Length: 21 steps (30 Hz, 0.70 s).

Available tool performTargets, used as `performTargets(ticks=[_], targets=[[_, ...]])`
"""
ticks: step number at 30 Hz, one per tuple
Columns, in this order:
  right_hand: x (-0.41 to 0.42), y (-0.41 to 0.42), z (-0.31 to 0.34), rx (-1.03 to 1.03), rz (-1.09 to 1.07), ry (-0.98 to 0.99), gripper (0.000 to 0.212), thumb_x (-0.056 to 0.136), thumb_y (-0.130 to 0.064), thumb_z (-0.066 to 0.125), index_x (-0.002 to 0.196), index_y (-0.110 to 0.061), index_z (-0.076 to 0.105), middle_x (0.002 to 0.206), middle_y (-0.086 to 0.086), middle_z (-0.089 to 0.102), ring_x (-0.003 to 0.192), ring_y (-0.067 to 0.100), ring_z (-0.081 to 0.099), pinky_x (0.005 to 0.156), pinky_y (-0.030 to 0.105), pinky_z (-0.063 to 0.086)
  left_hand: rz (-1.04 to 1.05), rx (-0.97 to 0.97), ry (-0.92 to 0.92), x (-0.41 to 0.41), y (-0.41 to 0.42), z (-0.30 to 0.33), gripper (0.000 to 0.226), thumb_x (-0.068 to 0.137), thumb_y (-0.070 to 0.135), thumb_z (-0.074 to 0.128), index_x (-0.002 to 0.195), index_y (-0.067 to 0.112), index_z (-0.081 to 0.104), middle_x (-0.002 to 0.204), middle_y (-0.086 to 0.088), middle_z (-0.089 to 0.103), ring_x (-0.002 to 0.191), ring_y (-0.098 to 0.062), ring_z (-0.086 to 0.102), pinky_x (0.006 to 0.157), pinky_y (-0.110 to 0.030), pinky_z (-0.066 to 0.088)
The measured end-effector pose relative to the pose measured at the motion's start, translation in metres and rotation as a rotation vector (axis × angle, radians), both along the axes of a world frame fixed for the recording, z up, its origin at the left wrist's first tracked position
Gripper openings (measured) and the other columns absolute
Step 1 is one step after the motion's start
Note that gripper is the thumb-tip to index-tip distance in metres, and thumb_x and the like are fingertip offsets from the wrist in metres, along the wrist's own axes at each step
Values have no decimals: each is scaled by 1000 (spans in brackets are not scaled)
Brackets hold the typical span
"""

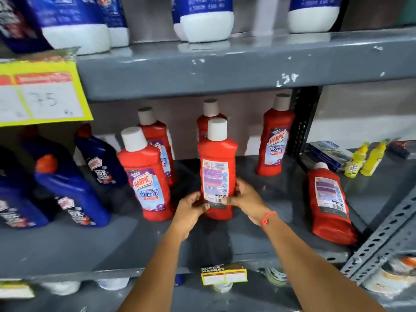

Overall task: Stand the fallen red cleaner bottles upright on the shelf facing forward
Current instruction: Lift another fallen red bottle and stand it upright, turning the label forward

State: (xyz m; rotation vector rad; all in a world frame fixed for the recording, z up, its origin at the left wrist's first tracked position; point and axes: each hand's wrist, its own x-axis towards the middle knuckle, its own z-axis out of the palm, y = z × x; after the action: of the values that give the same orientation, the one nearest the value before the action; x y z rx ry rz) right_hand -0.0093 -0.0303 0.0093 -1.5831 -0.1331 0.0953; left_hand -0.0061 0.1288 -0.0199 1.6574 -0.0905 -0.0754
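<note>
On the shelf [67,244], one cleaner bottle [217,174] stands centre front, back label outward, between both hands. Another upright bottle [146,176] stands just left; a fallen bottle [329,203] lies well right; three more stand behind.

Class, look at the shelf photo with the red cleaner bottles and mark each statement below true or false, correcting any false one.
1. Both hands hold the middle red bottle near its base. True: left hand, right hand.
2. The held bottle shows its front label. False: its back label with the barcode faces the camera.
3. A red bottle lies on its side at the right of the shelf. True.
4. The red bottles have blue caps. False: their caps are white.
5. The price tag reads 75. True.
</note>
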Motion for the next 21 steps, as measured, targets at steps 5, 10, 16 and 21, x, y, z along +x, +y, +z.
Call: performTargets(ticks=[5, 10, 16, 21], targets=[[2, -4, 7, -64, 59, 30, 56, 72, 13, 63, 123, -4, 47, 114, 6, 58, 104, 18, 57, 72, 12, 53, 83, 32, -22, -5, -4, -5, 34, 78, -2, 60, 110, 8, 57, 110, -3, 62, 100, -11, 55, 90, -24, 45], [3, -5, 8, -91, 24, 61, 54, 74, 14, 61, 124, -1, 47, 113, 8, 58, 105, 20, 56, 85, 23, 52, 88, 101, -37, -1, -3, -6, 29, 76, 3, 64, 101, 16, 59, 104, -2, 63, 101, -14, 55, 93, -30, 43], [-7, 2, -27, -178, -310, 60, 33, 69, 6, 70, 83, -16, 49, 79, -3, 55, 83, 16, 53, 68, 18, 46, 22, 88, 2, 7, 8, -3, 27, 76, -1, 62, 89, 22, 59, 96, -1, 63, 96, -15, 57, 91, -35, 47], [-12, 15, -44, -141, -456, 40, 31, 73, 2, 67, 73, -26, 55, 85, -1, 66, 76, 8, 59, 81, 27, 53, -51, 88, 8, 9, 11, -1, 30, 78, 0, 61, 100, 20, 60, 101, -4, 64, 95, -16, 59, 90, -34, 48]])
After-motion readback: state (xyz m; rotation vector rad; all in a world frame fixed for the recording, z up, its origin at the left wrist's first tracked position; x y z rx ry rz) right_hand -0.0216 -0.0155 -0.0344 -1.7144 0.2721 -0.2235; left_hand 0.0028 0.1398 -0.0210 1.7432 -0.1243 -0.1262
